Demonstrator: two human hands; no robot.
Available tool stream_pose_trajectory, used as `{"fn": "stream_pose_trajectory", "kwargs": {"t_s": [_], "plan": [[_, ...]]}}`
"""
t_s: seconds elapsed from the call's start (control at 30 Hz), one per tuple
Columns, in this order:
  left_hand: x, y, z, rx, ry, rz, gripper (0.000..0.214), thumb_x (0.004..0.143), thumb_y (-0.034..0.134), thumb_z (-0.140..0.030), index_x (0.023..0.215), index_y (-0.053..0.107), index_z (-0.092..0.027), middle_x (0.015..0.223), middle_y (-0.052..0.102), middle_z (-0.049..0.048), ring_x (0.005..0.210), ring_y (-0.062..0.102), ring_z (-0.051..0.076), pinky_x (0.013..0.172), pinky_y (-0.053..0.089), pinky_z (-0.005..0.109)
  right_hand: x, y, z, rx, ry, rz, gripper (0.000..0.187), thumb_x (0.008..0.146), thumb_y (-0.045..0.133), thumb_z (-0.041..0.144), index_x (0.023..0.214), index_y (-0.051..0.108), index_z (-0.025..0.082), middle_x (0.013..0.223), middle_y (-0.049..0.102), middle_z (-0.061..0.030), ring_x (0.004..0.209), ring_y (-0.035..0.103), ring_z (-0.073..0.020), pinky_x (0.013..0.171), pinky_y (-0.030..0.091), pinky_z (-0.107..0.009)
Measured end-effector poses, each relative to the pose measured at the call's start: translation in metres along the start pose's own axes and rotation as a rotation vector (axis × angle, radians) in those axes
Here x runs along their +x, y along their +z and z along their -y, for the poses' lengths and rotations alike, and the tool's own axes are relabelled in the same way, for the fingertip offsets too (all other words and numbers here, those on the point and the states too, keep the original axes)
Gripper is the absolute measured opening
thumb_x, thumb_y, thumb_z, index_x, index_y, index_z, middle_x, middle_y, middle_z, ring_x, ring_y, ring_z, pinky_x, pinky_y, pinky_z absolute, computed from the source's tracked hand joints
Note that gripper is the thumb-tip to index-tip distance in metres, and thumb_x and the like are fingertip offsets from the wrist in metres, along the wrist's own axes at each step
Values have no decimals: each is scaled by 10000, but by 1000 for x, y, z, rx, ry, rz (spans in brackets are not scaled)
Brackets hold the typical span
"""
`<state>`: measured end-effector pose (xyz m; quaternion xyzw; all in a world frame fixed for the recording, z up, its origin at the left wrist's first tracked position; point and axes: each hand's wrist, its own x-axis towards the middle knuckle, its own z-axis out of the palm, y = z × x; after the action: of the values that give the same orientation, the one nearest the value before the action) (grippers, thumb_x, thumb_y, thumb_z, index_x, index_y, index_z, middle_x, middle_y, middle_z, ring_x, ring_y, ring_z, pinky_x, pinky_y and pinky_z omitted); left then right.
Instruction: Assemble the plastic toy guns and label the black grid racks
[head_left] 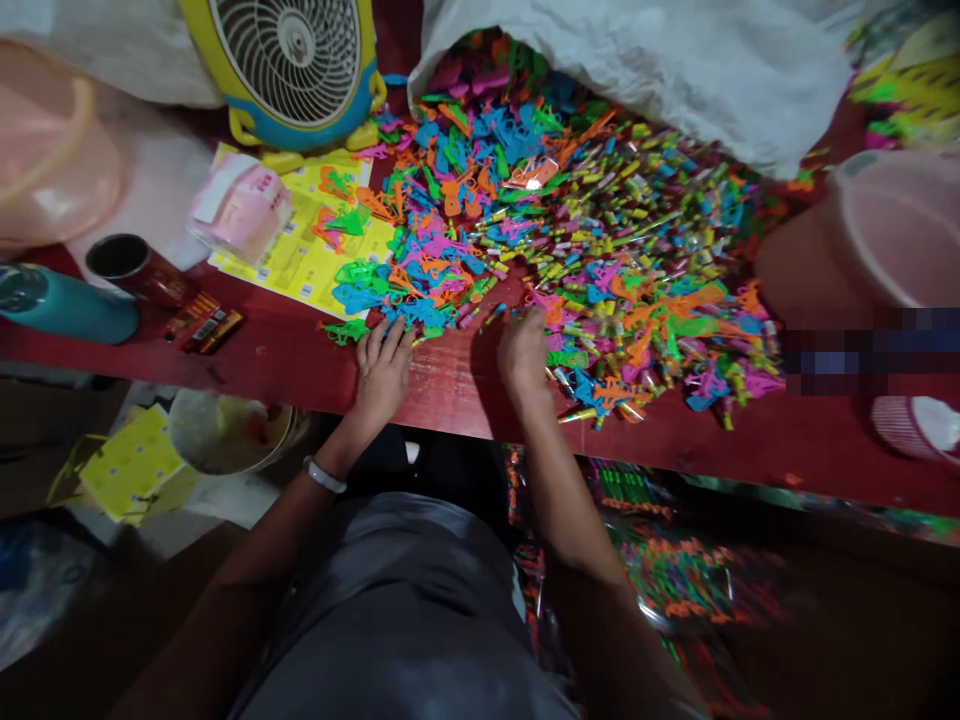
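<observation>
On the red table [450, 385], my left hand [384, 368] lies palm down with its fingers stretched out. Its fingertips touch the near edge of a heap of small flat plastic pieces [424, 270] in blue, orange, green and pink. My right hand [523, 355] is closed, its fingers curled at the left edge of a second mixed pile [645, 320]. Whatever it holds, if anything, is hidden. Small printed tubes with yellow and pink ends [600, 215] lie thickly behind and to the right of it.
A yellow-and-blue fan [296, 55] stands at the back, by yellow printed sheets [300, 270] and a pink-wrapped pack [244, 210]. Left are a teal bottle [75, 305] and dark can [139, 270]. A pink bucket [817, 240] stands right; a white sack [660, 80] lies behind.
</observation>
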<state>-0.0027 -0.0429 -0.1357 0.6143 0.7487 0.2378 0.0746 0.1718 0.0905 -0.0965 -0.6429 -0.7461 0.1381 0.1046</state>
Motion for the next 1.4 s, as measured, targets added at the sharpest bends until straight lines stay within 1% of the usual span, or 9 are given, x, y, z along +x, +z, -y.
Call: {"fn": "stream_pose_trajectory", "kwargs": {"t_s": [0.17, 0.27, 0.5, 0.63, 0.83, 1.03, 1.2, 1.33, 1.4], "plan": [[2, 4, 2, -5, -9, -17, 486, 996, 442, -203, 1459, 586, -223, 1595, 509, 105, 1489, 414, 322, 1231, 297, 566, 24, -6, 19, -158, 195, 38, 326, 1022, 403, 180, 1250, 596, 49, 1259, 636, -257, 1157, 663, -311, 941, 523, -389], [2, 4, 3, -12, 4, -20, 488, 996, 448, -208, 1465, 578, -235, 1602, 500, 102, 1491, 410, 316, 1228, 307, 558, 29, -6, 33, -263, 210, 68, 308, 990, 484, 155, 1251, 610, 50, 1231, 651, -254, 1110, 700, -299, 885, 552, -359], [1, 0, -2, -46, -16, -1, 488, 1002, 413, -200, 1459, 584, -207, 1591, 511, 119, 1494, 407, 317, 1227, 300, 566, 6, 5, 37, -175, -38, 102, 333, 1024, 350, 140, 1222, 608, 65, 1236, 638, -263, 1045, 705, -328, 841, 552, -420], [2, -2, -2, -63, -13, -4, 486, 1004, 412, -201, 1456, 589, -202, 1590, 514, 116, 1491, 416, 316, 1225, 300, 565, 9, 15, 31, 20, -30, 85, 299, 999, 522, 281, 1191, 606, 67, 1156, 663, -268, 1043, 680, -364, 868, 523, -465], [1, -1, -1, -78, -20, 1, 487, 998, 434, -197, 1459, 587, -229, 1595, 511, 98, 1495, 416, 310, 1229, 297, 559, 21, 13, 12, -32, -25, 185, 237, 967, 582, 281, 1141, 624, 126, 1181, 685, -218, 1084, 651, -315, 912, 502, -413], [0, -3, -1, -63, -12, 14, 498, 1002, 420, -177, 1476, 568, -213, 1609, 493, 89, 1500, 409, 309, 1234, 291, 549, 2, 16, 2, -152, -280, 190, 271, 987, 450, 208, 1181, 581, 70, 1213, 619, -251, 1074, 600, -316, 933, 484, -443], [1, -3, -2, -82, -32, 9, 495, 991, 434, -176, 1466, 571, -203, 1600, 501, 117, 1497, 414, 309, 1225, 304, 554, -11, 10, -2, -87, -405, 138, 318, 1012, 348, 166, 1215, 584, 101, 1142, 634, -193, 1045, 577, -287, 968, 466, -432], [1, -3, -1, -79, -30, -9, 501, 988, 429, -169, 1468, 567, -203, 1599, 503, 112, 1492, 422, 305, 1230, 304, 550, -16, 13, -3, -19, -580, 162, 361, 996, 413, 177, 1311, 590, 176, 1202, 627, -143, 1139, 538, -275, 1025, 448, -407], [0, -3, 1, -73, -44, -31, 483, 989, 435, -178, 1449, 582, -199, 1596, 506, 116, 1487, 431, 304, 1233, 310, 542, -17, 18, -1, -27, -556, 167, 348, 995, 428, 190, 1290, 612, 172, 1180, 628, -138, 1128, 542, -273, 1014, 456, -398]]}}
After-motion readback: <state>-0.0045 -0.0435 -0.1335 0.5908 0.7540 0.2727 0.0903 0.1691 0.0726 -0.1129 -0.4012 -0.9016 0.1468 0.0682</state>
